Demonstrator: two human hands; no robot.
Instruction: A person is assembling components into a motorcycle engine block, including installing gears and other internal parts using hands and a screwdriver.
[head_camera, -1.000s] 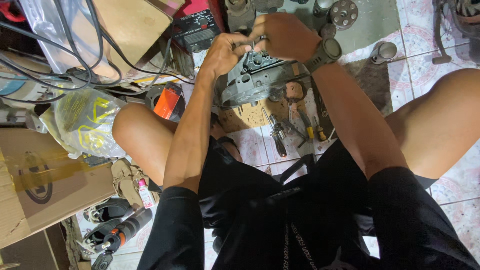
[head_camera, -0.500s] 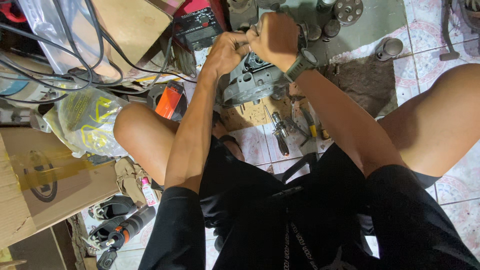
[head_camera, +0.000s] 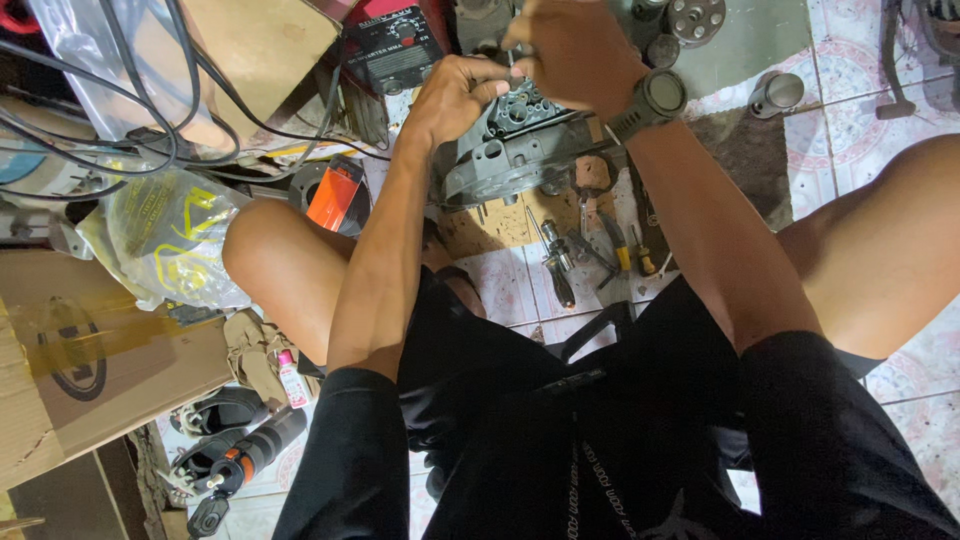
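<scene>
With your left hand (head_camera: 455, 95) and right hand (head_camera: 575, 50) pinched together on the grey engine casing (head_camera: 510, 150), a slip could drop small parts onto the tiled floor (head_camera: 850, 110).

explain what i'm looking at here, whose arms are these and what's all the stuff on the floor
This view comes from a camera worn on a person's head, looking down, so the arms and bare knees are their own. They sit on a tiled floor. Both hands meet on a grey metal engine part with round holes in it. The left hand grips its near edge; the right hand, with a wristwatch, pinches something small above it, too small to identify. Hand tools lie below the part. On the left are a cardboard box, a plastic bag and black cables.
</scene>
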